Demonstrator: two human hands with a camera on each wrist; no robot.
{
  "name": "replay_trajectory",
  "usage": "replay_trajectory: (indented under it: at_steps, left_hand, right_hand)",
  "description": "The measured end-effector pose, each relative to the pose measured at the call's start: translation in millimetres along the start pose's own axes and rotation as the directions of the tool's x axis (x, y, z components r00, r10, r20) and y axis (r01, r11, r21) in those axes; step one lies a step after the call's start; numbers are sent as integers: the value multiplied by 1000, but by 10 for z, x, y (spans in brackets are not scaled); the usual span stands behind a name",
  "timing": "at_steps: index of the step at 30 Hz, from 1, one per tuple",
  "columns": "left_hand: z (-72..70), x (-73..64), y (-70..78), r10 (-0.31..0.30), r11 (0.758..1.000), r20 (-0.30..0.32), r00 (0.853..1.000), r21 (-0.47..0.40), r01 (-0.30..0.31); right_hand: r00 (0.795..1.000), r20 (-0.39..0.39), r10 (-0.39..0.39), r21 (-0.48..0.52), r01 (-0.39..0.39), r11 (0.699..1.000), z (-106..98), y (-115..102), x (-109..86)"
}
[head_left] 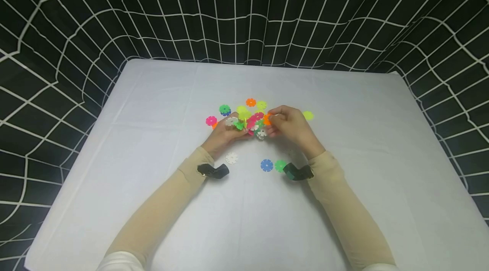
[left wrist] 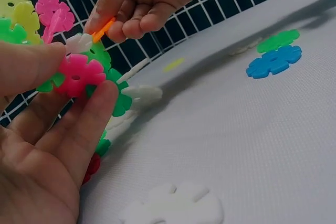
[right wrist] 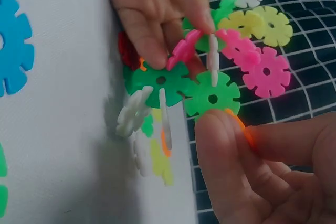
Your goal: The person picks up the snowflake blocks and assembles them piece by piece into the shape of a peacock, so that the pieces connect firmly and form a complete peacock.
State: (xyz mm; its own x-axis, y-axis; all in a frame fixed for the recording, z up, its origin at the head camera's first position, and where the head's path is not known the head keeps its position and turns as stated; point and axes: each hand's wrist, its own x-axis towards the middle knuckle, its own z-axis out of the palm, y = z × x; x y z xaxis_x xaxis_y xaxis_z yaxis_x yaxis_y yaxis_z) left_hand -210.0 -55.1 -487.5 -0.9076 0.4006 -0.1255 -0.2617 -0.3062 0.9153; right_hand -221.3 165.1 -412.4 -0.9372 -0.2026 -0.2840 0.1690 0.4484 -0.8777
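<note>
My left hand (head_left: 225, 135) grips a cluster of interlocked slotted plastic discs (head_left: 251, 123) in pink, green, white and yellow. In the left wrist view, thumb and fingers pinch it around a pink disc (left wrist: 89, 72). Opposite, my right hand (head_left: 293, 124) pinches an orange slotted disc (right wrist: 240, 129) between thumb and index finger. The orange disc, mostly hidden by those fingertips, meets the edge of a green disc (right wrist: 224, 90) on the cluster's right side. White discs (right wrist: 134, 113) stick out from a darker green disc (right wrist: 149, 90) nearby.
Loose discs lie on the white table (head_left: 237, 220): white (head_left: 231, 158), blue (head_left: 266, 165) and green (head_left: 280, 166) nearer the body. A yellow disc (head_left: 308, 115) lies beyond the right hand. Orange (head_left: 251, 102), green (head_left: 224, 109) and pink (head_left: 211, 121) ones lie behind and left. A grid-patterned black curtain (head_left: 244, 16) hangs behind.
</note>
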Motion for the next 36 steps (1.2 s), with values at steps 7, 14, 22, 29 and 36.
replay_trajectory:
  at_steps: [7,14,22,29,36]
  left_hand:
    - [1,0,-17,15,1000,-2,1000,12,-15]
    - [-11,-14,3,3,999,0,1000,53,-3]
    - [-25,7,12,-12,994,-18,1000,-111,9]
    - [-47,8,35,-9,971,-8,1000,-238,7]
    - [-44,10,33,-14,963,-5,1000,-268,12]
  right_hand:
    - [1000,-13,-11,-94,9,995,49,-34,-44]
    - [1000,15,8,-60,-7,998,54,-25,-19]
    - [999,-36,15,8,-15,1000,-197,48,10]
    - [989,-151,10,-438,-75,896,-475,182,17]
    - [985,-171,4,-694,-124,709,-597,437,76]
